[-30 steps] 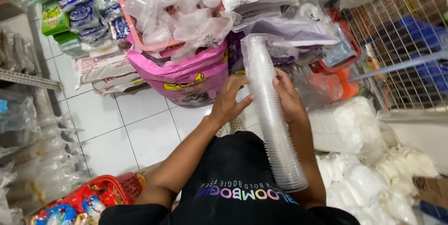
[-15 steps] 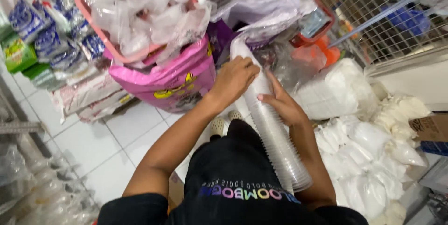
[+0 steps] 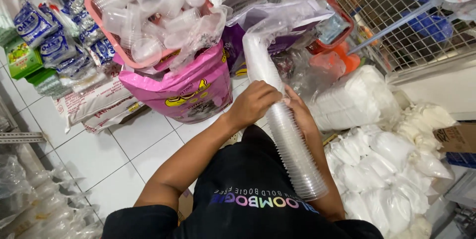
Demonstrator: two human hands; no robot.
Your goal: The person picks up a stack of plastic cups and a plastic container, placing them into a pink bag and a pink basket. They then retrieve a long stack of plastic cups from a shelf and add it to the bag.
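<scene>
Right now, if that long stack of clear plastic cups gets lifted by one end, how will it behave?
The stack of clear plastic cups already bends near its top, so it would probably sag or separate. Thin walls suggest it is light and crushable. The left hand and right hand steady its middle.

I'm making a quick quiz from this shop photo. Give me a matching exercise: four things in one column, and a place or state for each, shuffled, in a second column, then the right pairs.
Things:
1. long stack of clear plastic cups
2. pink basket
3. pink printed sack
4. white filled bags

Places or states:
A. piled on the floor at the right
B. held between the left hand and the right hand
C. heaped with loose clear containers
D. standing on the white tiled floor, under the basket

Pairs: 1-B, 2-C, 3-D, 4-A
</scene>
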